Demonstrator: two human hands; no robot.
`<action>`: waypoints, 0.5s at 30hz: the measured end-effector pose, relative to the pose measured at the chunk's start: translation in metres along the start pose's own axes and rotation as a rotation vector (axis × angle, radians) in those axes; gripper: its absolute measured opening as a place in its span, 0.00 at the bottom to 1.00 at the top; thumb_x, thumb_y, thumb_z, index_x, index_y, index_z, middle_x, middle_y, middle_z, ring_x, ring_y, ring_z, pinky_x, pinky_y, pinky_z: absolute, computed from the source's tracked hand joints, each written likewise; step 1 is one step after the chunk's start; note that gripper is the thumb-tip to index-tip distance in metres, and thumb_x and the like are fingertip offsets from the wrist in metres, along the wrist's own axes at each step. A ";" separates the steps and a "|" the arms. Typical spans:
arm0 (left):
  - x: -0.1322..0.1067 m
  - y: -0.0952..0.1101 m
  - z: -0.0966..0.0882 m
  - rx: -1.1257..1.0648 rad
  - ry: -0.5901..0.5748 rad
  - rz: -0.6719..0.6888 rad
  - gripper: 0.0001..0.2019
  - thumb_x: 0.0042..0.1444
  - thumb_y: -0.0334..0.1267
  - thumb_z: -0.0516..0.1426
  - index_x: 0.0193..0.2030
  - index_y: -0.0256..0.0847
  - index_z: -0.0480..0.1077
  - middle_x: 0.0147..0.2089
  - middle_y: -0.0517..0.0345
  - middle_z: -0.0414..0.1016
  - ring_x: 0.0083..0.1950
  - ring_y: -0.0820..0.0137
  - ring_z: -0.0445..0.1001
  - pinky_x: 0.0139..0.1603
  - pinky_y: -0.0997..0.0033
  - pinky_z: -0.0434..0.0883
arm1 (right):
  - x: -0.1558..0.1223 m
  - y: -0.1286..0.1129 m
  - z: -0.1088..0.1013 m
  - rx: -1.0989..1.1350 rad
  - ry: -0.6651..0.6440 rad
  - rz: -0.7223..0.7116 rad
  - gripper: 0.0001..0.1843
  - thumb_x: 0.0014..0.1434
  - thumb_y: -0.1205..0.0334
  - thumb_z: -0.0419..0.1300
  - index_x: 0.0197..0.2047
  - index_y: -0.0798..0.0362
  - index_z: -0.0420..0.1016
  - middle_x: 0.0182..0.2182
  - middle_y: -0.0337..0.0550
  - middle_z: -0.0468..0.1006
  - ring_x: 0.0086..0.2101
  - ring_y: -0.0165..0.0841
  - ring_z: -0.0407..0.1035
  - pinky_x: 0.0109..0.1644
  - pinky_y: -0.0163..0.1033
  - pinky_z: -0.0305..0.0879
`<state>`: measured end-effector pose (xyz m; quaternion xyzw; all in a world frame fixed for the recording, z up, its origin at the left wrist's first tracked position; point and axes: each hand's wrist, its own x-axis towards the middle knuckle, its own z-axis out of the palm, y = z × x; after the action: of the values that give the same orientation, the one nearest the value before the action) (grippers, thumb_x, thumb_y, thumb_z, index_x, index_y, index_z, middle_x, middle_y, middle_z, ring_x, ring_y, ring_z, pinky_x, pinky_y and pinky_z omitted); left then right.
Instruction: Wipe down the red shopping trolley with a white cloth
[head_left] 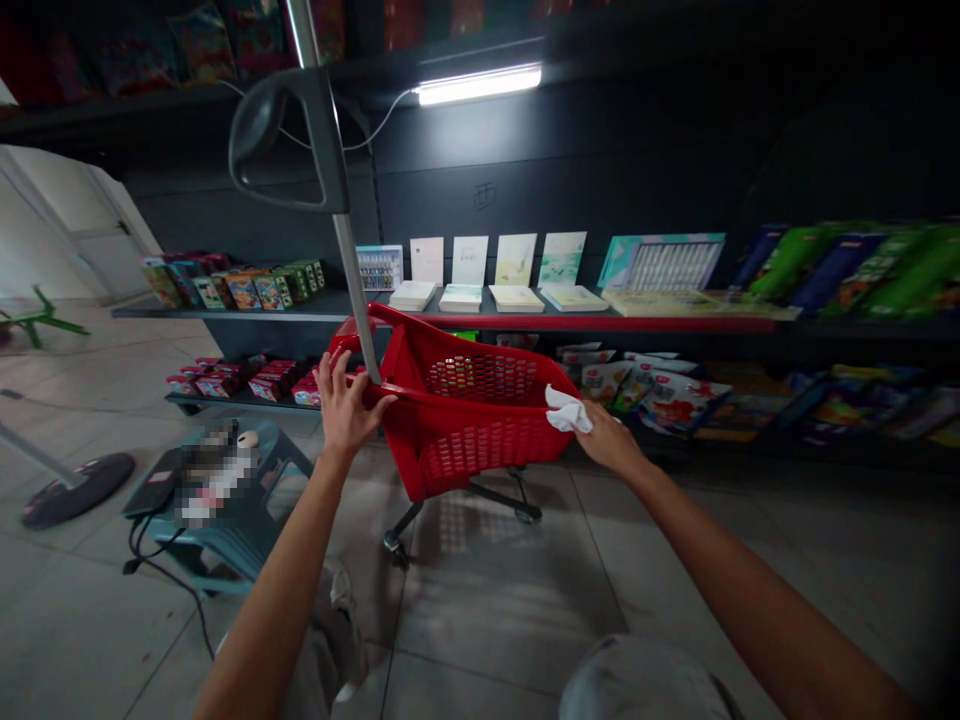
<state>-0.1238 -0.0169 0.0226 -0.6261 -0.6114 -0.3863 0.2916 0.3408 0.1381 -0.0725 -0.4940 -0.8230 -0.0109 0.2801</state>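
Note:
My left hand [345,405] wraps around the near rim of a red plastic wheeled shopping basket [480,450]. My right hand [611,440] presses a crumpled white cloth [568,411] against the basket's right rim. The mesh-walled basket stands tilted on a dark wheeled frame [465,500]. A metal pole [349,280] rises from its left end, topped by a dark grey loop handle [324,140] that neither hand touches. The inside of the basket shows only in part, with nothing clearly in it.
Low dark shelves [525,315] behind the basket hold cards, books and boxed goods. A blue plastic stool [259,455] with blurred items and a cable stands at the left, near a round black stand base [79,490]. A tiled floor runs beneath.

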 end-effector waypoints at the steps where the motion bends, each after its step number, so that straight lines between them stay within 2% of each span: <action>1: -0.002 -0.002 0.001 -0.008 0.003 -0.020 0.23 0.56 0.55 0.65 0.53 0.45 0.73 0.79 0.48 0.49 0.81 0.46 0.34 0.77 0.38 0.46 | -0.005 0.002 -0.002 0.006 -0.008 0.006 0.21 0.63 0.65 0.54 0.58 0.53 0.74 0.53 0.54 0.80 0.53 0.44 0.75 0.57 0.47 0.73; 4: -0.012 -0.009 0.002 -0.045 -0.003 -0.109 0.27 0.60 0.51 0.62 0.64 0.47 0.68 0.82 0.51 0.37 0.81 0.50 0.27 0.78 0.41 0.48 | -0.019 -0.005 -0.005 0.013 -0.020 -0.003 0.23 0.62 0.65 0.54 0.59 0.53 0.74 0.54 0.54 0.79 0.52 0.43 0.75 0.57 0.46 0.73; 7: -0.025 -0.019 -0.005 -0.081 -0.053 -0.145 0.34 0.64 0.46 0.58 0.75 0.47 0.54 0.82 0.49 0.34 0.82 0.54 0.30 0.78 0.44 0.48 | -0.026 -0.018 -0.006 0.011 -0.039 -0.030 0.23 0.62 0.65 0.54 0.60 0.54 0.74 0.54 0.56 0.79 0.53 0.43 0.75 0.57 0.46 0.73; 9: -0.036 -0.035 -0.017 -0.074 -0.093 -0.165 0.36 0.66 0.43 0.55 0.77 0.44 0.48 0.81 0.46 0.40 0.82 0.56 0.37 0.78 0.47 0.50 | -0.029 -0.024 -0.005 0.013 -0.055 -0.039 0.24 0.61 0.65 0.54 0.60 0.54 0.73 0.53 0.55 0.79 0.53 0.43 0.75 0.55 0.45 0.74; 10: -0.042 -0.046 -0.025 -0.054 -0.101 -0.198 0.35 0.66 0.41 0.54 0.77 0.43 0.48 0.80 0.45 0.45 0.81 0.56 0.42 0.77 0.49 0.52 | -0.030 -0.026 -0.004 0.015 -0.061 -0.036 0.25 0.60 0.65 0.54 0.60 0.53 0.73 0.53 0.55 0.79 0.53 0.43 0.75 0.54 0.45 0.74; 13: -0.063 -0.095 -0.060 0.079 -0.087 -0.398 0.29 0.66 0.39 0.50 0.73 0.38 0.58 0.73 0.41 0.62 0.76 0.56 0.56 0.75 0.52 0.58 | -0.033 -0.031 0.000 0.015 -0.068 -0.019 0.25 0.59 0.64 0.55 0.60 0.53 0.73 0.54 0.56 0.78 0.52 0.45 0.76 0.52 0.46 0.76; 15: -0.079 -0.135 -0.088 0.199 -0.139 -0.518 0.26 0.64 0.36 0.49 0.69 0.39 0.64 0.68 0.42 0.67 0.72 0.54 0.62 0.73 0.51 0.59 | -0.035 -0.036 0.002 0.015 -0.062 -0.019 0.25 0.59 0.63 0.55 0.59 0.53 0.73 0.54 0.58 0.78 0.53 0.45 0.76 0.51 0.46 0.76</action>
<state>-0.2654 -0.1225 -0.0118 -0.4423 -0.8043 -0.3422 0.2008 0.3226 0.0916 -0.0812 -0.4842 -0.8360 0.0079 0.2581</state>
